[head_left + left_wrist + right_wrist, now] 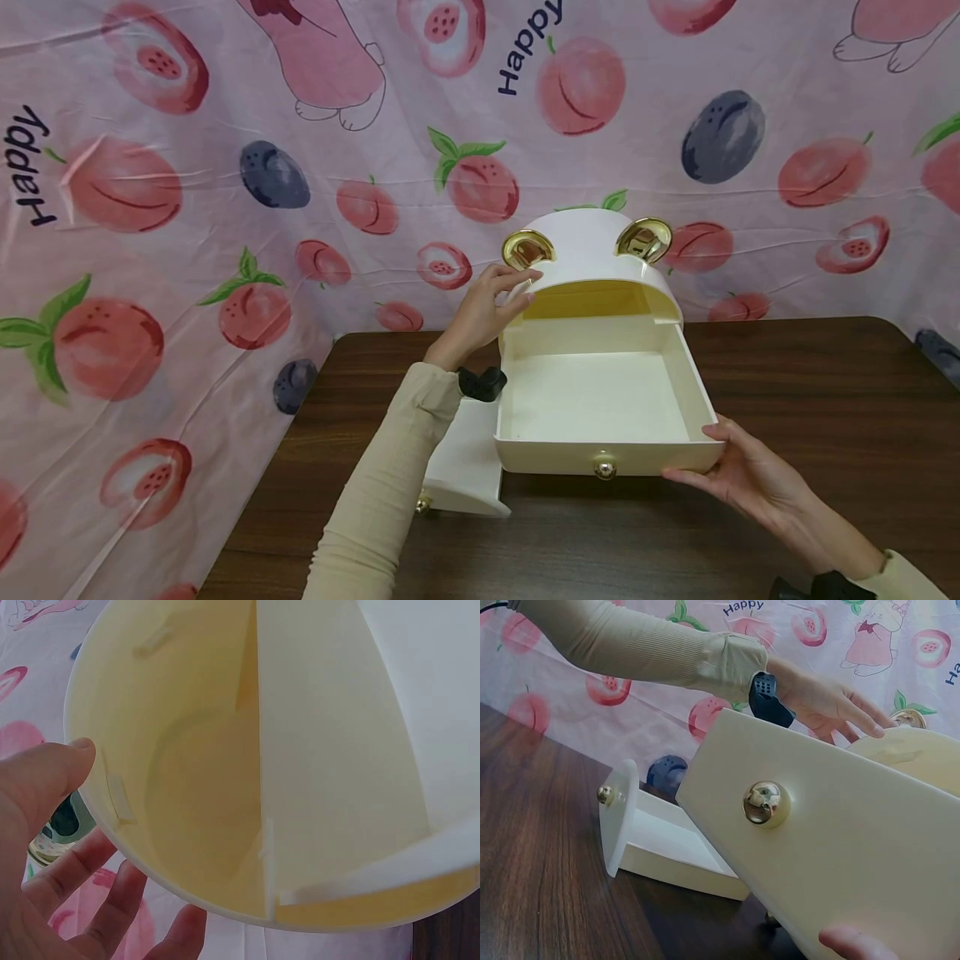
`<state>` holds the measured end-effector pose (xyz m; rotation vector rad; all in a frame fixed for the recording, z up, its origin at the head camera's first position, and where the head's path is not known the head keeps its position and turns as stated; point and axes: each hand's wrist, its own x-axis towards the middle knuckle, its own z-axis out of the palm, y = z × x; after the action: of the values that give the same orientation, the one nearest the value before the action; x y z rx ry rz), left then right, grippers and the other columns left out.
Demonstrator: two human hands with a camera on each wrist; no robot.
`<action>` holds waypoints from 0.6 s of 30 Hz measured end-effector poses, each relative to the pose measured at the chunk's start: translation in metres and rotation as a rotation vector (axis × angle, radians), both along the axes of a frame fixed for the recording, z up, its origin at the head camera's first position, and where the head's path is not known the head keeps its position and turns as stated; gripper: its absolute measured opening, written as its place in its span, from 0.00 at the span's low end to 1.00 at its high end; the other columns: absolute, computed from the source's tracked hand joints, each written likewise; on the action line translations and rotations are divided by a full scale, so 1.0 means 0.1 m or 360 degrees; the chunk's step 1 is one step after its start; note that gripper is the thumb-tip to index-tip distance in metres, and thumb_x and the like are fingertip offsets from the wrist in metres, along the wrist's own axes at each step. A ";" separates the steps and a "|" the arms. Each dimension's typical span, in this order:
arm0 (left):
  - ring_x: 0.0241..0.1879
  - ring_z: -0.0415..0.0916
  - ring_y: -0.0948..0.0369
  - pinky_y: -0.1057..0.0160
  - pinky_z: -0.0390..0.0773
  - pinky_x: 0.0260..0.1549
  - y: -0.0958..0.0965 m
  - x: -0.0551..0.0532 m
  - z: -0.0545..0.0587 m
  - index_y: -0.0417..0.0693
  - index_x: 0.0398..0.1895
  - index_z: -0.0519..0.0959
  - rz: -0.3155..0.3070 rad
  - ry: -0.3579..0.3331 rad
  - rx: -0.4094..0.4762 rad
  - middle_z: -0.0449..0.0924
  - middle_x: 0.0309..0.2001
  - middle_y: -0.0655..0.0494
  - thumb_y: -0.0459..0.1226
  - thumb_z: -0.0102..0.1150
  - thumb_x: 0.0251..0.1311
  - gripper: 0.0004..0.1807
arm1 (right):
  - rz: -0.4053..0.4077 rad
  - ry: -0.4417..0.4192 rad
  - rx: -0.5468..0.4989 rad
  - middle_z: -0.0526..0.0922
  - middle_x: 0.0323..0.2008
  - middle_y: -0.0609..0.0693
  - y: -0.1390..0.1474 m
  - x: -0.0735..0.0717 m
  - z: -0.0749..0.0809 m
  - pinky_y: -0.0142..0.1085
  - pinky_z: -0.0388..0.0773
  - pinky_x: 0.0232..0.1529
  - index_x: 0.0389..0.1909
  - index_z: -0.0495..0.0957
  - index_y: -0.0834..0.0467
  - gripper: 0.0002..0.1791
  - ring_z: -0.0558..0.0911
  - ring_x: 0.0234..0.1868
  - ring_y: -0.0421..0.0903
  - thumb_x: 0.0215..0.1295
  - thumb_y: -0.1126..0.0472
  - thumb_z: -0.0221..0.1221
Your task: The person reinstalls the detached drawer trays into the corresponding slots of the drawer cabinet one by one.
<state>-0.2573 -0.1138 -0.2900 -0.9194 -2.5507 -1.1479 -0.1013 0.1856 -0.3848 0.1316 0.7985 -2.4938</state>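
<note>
A white rounded storage box (pixel 581 242) with gold ears (pixel 645 240) stands at the back of the table, its top opening showing a yellowish inside. From its lower front a rectangular white drawer (pixel 547 458) with a gold knob (pixel 604 467) is pulled far out. My left hand (pixel 476 315) holds the box's upper left rim, the thumb (pixel 71 766) on the edge and the fingers along the outside. At the drawer's front right corner, my right hand (pixel 761 483) grips the wall between thumb and fingers. The drawer's inside is bare.
A second white drawer (pixel 679 847) with a curved front and gold knob lies on the dark wooden table (pixel 810 400), left of the box and partly behind my left arm. A fruit-printed cloth (pixel 330 275) hangs close behind the table.
</note>
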 end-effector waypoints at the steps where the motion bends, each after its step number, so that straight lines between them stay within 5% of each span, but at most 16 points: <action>1: 0.43 0.65 0.50 0.62 0.65 0.37 0.00 0.00 0.00 0.48 0.52 0.76 -0.0001 0.0002 -0.0004 0.69 0.45 0.46 0.36 0.54 0.58 0.17 | 0.0000 0.0007 0.0005 0.35 0.55 0.51 0.00 0.00 0.00 0.57 0.53 0.53 0.56 0.51 0.44 0.19 0.62 0.51 0.57 0.67 0.62 0.37; 18: 0.42 0.65 0.52 0.60 0.66 0.36 0.00 0.00 0.02 0.47 0.52 0.76 0.0003 0.0036 -0.0062 0.69 0.44 0.46 0.37 0.53 0.59 0.17 | -0.0079 -0.0108 0.0070 0.37 0.56 0.51 -0.03 -0.01 0.05 0.56 0.55 0.53 0.61 0.43 0.43 0.26 0.56 0.54 0.59 0.66 0.60 0.40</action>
<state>-0.2575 -0.1138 -0.2883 -0.9333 -2.5638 -1.0851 -0.1027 0.1824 -0.3796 0.2528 0.8320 -2.5044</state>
